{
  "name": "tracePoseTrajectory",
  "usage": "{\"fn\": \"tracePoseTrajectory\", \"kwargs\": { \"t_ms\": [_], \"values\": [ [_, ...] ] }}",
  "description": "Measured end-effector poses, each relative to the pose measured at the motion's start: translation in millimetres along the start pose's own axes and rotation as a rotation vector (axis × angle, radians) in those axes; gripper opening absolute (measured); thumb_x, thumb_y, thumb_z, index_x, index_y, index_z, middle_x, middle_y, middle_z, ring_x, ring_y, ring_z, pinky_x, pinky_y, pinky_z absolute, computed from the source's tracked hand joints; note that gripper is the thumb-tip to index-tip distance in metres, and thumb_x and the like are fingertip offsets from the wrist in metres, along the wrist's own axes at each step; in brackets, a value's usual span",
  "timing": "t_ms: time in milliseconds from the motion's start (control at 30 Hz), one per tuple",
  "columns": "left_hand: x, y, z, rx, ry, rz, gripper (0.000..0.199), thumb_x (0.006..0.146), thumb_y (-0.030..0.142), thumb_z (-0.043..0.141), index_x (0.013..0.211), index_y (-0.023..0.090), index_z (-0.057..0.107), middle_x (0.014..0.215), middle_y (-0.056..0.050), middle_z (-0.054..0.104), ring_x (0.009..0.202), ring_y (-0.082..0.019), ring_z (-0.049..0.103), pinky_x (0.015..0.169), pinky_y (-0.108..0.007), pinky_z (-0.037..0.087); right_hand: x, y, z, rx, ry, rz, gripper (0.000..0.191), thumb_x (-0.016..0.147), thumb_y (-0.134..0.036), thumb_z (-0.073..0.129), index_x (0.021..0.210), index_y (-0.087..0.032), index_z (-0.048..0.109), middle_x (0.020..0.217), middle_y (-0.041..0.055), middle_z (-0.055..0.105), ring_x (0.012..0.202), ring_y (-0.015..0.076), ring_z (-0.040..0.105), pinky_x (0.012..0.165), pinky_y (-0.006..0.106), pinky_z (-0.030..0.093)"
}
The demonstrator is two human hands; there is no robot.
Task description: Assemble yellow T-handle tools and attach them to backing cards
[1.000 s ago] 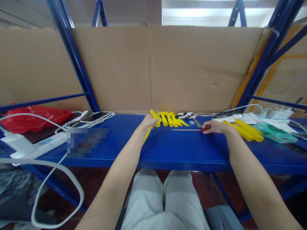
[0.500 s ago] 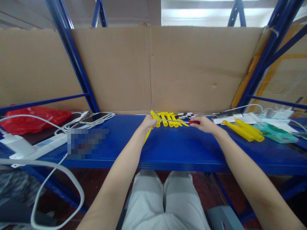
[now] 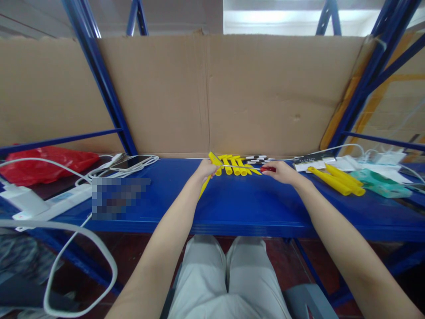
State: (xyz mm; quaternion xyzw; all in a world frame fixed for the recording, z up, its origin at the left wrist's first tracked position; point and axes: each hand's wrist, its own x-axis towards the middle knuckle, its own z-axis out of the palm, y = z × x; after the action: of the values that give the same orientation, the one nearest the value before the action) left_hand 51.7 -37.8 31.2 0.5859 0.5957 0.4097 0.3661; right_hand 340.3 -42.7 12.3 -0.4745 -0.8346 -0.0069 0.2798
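Note:
My left hand (image 3: 208, 169) is closed around a long yellow plastic piece (image 3: 205, 188), which slants up through the fist and shows above and below it. In my right hand (image 3: 281, 171) is a screwdriver by its red handle (image 3: 267, 169). Its thin metal shaft (image 3: 239, 166) points left and reaches the yellow piece at my left fingers; the exact contact of the tip is too small to make out. Behind the shaft lie several yellow tube-like pieces (image 3: 229, 170) in a row. Several black-and-white slim items (image 3: 257, 159) lie behind them.
Two or three yellow tapered tubes (image 3: 332, 181) lie at the right beside a green packet (image 3: 381, 182) and a black-and-white box (image 3: 314, 162). At the left are a power strip (image 3: 66, 200), coiled white cables (image 3: 146, 163) and a red bag (image 3: 49, 163). Cardboard (image 3: 159, 97) stands behind the blue shelf (image 3: 252, 204).
Almost nothing differs. Both hands keep their hold and place, and the whole view has shifted very slightly.

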Motion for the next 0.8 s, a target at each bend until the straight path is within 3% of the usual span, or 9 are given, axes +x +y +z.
{"fn": "tracePoseTrajectory", "kwargs": {
  "t_ms": [300,400,467,533,633,800],
  "values": [
    [-1,1,1.3,0.053,0.011,0.019,0.024,0.078,0.001,0.053,0.059,0.015,0.051,0.037,0.006,0.04,0.032,-0.006,0.036,0.041,-0.019,0.03,-1,-5,-1,-0.029,-0.014,-0.005,0.022,0.081,-0.028,0.057,0.093,-0.019,0.073,0.091,0.0083,0.074,0.084,0.023,0.068,0.077,0.033,0.051],
    [3,-2,1.8,0.148,0.039,0.034,0.017,0.08,0.007,0.055,0.065,0.013,0.058,0.04,0.003,0.047,0.036,-0.009,0.045,0.044,-0.021,0.036,-1,-8,-1,-0.068,-0.025,-0.013,0.023,0.083,-0.029,0.056,0.094,-0.018,0.072,0.095,0.0097,0.074,0.085,0.0237,0.067,0.076,0.033,0.051],
    [5,-5,1.3,0.267,0.083,0.067,0.011,0.08,0.012,0.057,0.071,0.012,0.064,0.05,-0.003,0.059,0.048,-0.015,0.058,0.05,-0.022,0.041,-1,-13,-1,-0.111,-0.022,-0.029,0.023,0.084,-0.029,0.055,0.096,-0.018,0.072,0.097,0.0104,0.074,0.088,0.0239,0.067,0.077,0.033,0.05],
    [8,-8,-0.2,0.406,0.151,0.132,0.009,0.079,0.015,0.059,0.079,0.012,0.068,0.071,-0.01,0.071,0.071,-0.021,0.069,0.059,-0.023,0.045,-1,-19,0,-0.15,-0.024,-0.046,0.023,0.086,-0.028,0.052,0.097,-0.019,0.071,0.099,0.0104,0.073,0.089,0.0236,0.067,0.078,0.033,0.049],
    [10,-11,-3.7,0.54,0.211,0.206,0.013,0.079,0.021,0.062,0.086,0.014,0.071,0.096,-0.014,0.074,0.099,-0.026,0.068,0.07,-0.022,0.046,-1,-30,4,-0.177,-0.051,-0.051,0.023,0.089,-0.028,0.049,0.094,-0.02,0.069,0.096,0.0091,0.073,0.086,0.0217,0.067,0.074,0.03,0.047],
    [13,-13,-7.5,0.554,0.202,0.158,0.022,0.081,0.026,0.061,0.094,0.011,0.071,0.097,-0.017,0.073,0.096,-0.027,0.069,0.069,-0.025,0.047,-1,-36,13,-0.203,-0.064,0.033,0.019,0.083,-0.032,0.06,0.097,-0.019,0.062,0.087,0.0083,0.072,0.074,0.02,0.065,0.063,0.026,0.043]
  ]
}}
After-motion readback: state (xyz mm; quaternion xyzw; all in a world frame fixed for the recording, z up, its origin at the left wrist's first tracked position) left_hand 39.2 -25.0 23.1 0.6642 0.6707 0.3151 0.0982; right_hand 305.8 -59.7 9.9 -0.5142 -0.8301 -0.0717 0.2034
